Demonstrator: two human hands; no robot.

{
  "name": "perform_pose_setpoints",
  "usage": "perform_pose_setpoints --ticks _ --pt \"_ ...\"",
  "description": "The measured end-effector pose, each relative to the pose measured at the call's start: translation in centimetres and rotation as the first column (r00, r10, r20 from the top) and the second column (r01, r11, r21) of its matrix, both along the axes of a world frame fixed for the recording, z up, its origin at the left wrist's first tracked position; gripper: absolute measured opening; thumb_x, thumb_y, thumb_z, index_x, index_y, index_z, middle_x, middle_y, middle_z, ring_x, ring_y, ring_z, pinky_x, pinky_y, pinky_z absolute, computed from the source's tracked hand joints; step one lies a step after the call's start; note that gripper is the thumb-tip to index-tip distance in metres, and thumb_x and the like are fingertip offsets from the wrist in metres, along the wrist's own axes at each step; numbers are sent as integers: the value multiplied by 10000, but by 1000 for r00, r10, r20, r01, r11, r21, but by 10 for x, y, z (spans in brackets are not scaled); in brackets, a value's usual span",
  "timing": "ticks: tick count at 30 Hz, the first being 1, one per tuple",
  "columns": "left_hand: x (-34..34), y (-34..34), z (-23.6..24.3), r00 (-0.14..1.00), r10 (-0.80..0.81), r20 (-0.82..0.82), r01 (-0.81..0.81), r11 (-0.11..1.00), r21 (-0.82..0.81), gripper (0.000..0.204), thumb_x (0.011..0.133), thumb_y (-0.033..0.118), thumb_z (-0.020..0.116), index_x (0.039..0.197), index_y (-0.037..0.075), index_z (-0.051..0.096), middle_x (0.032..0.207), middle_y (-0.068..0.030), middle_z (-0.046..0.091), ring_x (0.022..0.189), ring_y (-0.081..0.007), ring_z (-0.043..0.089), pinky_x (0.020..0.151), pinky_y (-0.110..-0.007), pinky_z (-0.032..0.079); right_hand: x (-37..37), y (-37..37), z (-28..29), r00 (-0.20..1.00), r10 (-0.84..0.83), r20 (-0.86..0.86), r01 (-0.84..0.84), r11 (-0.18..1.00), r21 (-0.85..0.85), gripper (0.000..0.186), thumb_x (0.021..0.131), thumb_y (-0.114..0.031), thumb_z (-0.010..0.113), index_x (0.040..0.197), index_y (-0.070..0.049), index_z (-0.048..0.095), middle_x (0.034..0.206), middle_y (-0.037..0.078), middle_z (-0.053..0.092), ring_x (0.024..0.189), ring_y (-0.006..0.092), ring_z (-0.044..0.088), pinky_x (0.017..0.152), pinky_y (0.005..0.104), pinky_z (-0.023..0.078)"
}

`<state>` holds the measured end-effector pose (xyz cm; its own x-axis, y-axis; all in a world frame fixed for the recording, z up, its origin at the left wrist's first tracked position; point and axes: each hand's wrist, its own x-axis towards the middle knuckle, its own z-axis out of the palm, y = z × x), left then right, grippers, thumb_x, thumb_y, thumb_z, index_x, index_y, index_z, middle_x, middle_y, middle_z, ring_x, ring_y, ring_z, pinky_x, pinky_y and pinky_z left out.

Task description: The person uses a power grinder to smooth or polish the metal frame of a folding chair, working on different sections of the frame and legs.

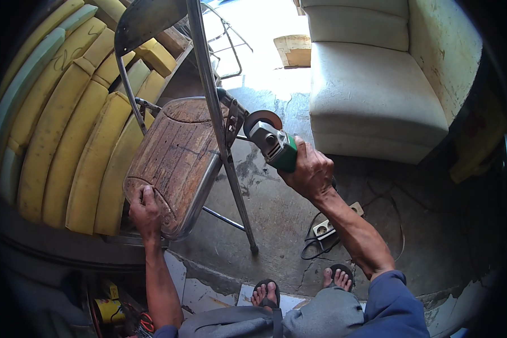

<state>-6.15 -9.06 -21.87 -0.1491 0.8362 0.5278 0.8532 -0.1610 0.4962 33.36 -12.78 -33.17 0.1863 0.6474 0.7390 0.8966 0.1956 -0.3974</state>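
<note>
A metal-framed folding chair (210, 84) with a worn, rusty brown seat (172, 149) stands tilted in front of me. My left hand (146, 211) grips the seat's near left corner, thumb on top and fingers curled under the edge, out of sight. In my right hand (311, 169) is a green and grey angle grinder (275, 145), held by its body. The grinder's round disc (263, 120) is close to the bracket (232, 121) where the chair's leg and seat join. Whether the disc touches the metal, I cannot tell.
Yellow foam pads (56, 135) are stacked at the left. A cream padded seat (372, 90) stands at the right. On the floor lies a white power strip (324, 228) with black cords near my feet. At the lower left is a yellow roll (109, 310) among tools.
</note>
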Motion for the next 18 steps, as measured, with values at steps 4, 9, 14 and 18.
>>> perform_pose_setpoints --ticks 4,9,14,18 --pt "-6 1 -1 1000 -10 4 9 1000 13 342 1036 304 592 1097 -4 727 991 -207 760 933 -334 726 871 -423 539 3 4 11 997 75 8 -75 997 -2 634 771 -341 844 1230 18 596 858 170 679 686 328 720 615 436 579" --pt "1 0 -1 1000 16 18 -16 1000 -6 335 1037 298 595 1092 -4 730 985 -200 760 932 -324 726 873 -417 540 9 3 10 995 77 -58 -79 997 -22 629 774 -331 843 1228 18 582 879 187 696 673 333 727 599 442 585" --pt "3 -2 2 1000 11 19 -10 1000 -25 333 1033 294 598 1087 -8 727 978 -197 757 929 -322 723 875 -420 540 10 1 14 992 79 -96 -83 996 -35 673 737 -305 856 1260 10 574 866 182 714 705 355 742 603 447 601" --pt "-3 0 2 1000 0 -1 0 1000 19 344 1034 297 588 1087 -13 727 978 -198 757 921 -325 721 866 -421 538 12 9 25 992 105 -71 -103 994 28 671 733 -320 867 1247 4 581 857 178 711 690 350 739 600 443 599"
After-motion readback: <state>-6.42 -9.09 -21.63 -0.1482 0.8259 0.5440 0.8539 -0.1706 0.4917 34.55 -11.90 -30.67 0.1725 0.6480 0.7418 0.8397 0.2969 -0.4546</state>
